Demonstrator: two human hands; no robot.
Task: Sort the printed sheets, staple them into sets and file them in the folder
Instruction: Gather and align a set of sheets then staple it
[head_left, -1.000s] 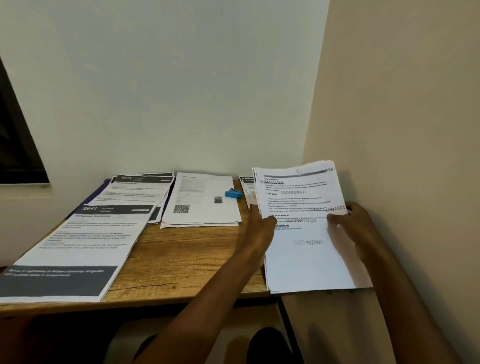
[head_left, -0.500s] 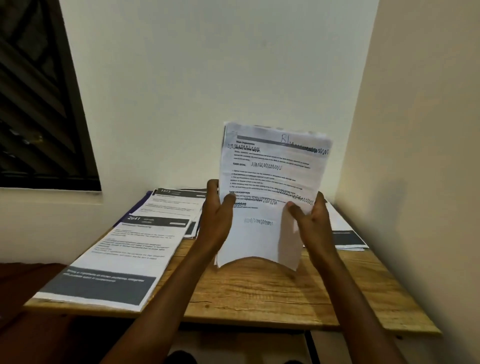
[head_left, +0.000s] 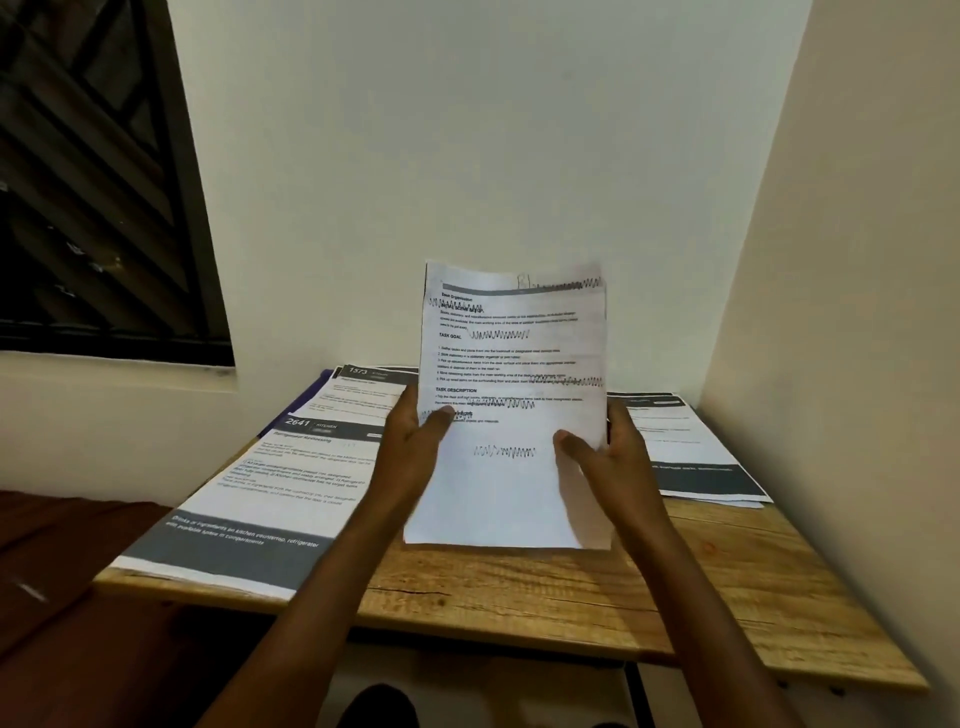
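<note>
A stack of printed sheets (head_left: 511, 358) with scribbled-over text stands upright in the middle, its lower edge resting on the wooden table (head_left: 675, 582). My left hand (head_left: 415, 441) grips its left edge and my right hand (head_left: 608, 457) grips its right edge, thumbs on the front page. A pile headed "2641" (head_left: 270, 493) lies on the table's left, another headed "1573" (head_left: 363, 389) behind it. More sheets (head_left: 696, 457) lie at the right by the wall. A purple folder edge (head_left: 317, 387) shows under the left piles. The stapler is hidden behind the held stack.
The table stands in a corner, with a white wall behind and a beige wall (head_left: 857, 312) close on the right. A dark barred window (head_left: 93, 182) is at the upper left. A brown surface (head_left: 62, 571) lies left of the table.
The stack was lying at the table's right edge; both hands have lifted it upright at the table's middle. Since half a second ago its lower edge has come down onto the tabletop.
</note>
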